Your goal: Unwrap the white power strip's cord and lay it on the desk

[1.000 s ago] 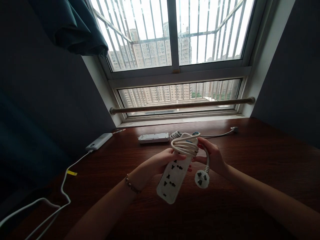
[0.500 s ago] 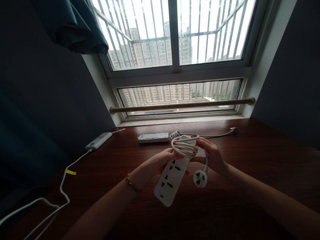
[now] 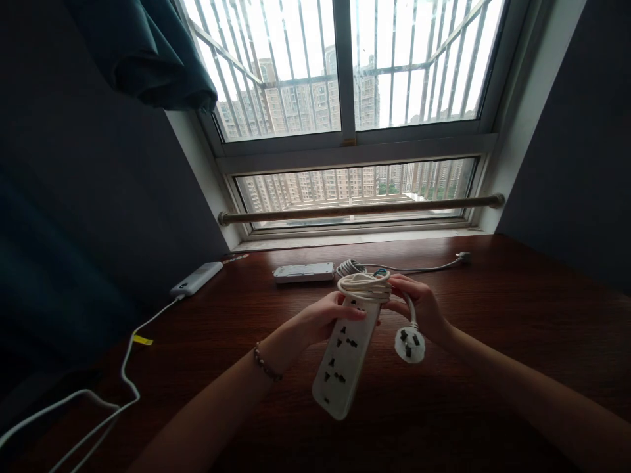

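Holding the white power strip above the wooden desk, my left hand grips its upper body while my right hand clasps the coiled cord, plug dangling.

We face a wide window at twelve o'clock, its panes barred outside, pale daylight and high-rise blocks showing through, with a wooden rail running across its lower pane. Dark grey walls close in at three and nine o'clock, and a dark teal curtain hangs bunched at eleven o'clock. Below us a dark brown wooden desk reaches from the sill toward six o'clock, dim apart from the window's glow.
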`<state>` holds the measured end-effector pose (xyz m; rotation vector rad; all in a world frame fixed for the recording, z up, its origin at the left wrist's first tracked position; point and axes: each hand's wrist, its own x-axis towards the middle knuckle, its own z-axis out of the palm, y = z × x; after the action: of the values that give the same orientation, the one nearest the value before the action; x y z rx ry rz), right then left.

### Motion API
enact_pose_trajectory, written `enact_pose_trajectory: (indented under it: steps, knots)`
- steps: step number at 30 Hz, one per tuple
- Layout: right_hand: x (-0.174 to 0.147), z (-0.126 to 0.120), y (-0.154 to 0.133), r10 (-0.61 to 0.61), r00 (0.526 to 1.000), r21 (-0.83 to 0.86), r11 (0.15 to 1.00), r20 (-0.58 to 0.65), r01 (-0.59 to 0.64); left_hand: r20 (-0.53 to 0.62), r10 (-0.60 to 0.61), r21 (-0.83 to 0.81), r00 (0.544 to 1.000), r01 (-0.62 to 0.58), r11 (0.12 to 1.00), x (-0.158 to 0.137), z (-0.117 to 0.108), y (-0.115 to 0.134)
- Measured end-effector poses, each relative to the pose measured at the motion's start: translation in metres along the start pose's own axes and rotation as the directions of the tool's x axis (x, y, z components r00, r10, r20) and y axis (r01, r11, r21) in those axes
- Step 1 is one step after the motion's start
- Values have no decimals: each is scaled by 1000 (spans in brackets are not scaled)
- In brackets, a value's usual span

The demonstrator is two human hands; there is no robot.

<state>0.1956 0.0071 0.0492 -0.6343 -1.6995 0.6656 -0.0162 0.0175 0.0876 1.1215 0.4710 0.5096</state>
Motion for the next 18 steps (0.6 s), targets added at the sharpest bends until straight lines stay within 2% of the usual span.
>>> enact_pose_trajectory:
  steps: [4, 9, 12, 15, 18]
  knots:
    - [1, 1, -4, -26, 1000, -61, 998, -1, 26, -50, 61, 41, 997, -59, 997, 2, 0, -4]
    - [0, 3, -1, 10, 998, -47, 999, -68, -13, -140, -11, 113, 990, 27, 993, -4, 4, 3]
    - [-1, 4, 2, 37, 992, 22, 999, -117, -35, -134, -70, 98, 989, 83, 992, -8, 7, 7]
    - [1, 4, -1, 10, 999, 101, 995, -45, -5, -122, -60, 101, 991, 73, 992, -10, 10, 8]
    - [4, 4, -10, -26, 999, 69, 997, 40, 23, -113, -57, 112, 992, 70, 991, -13, 9, 9]
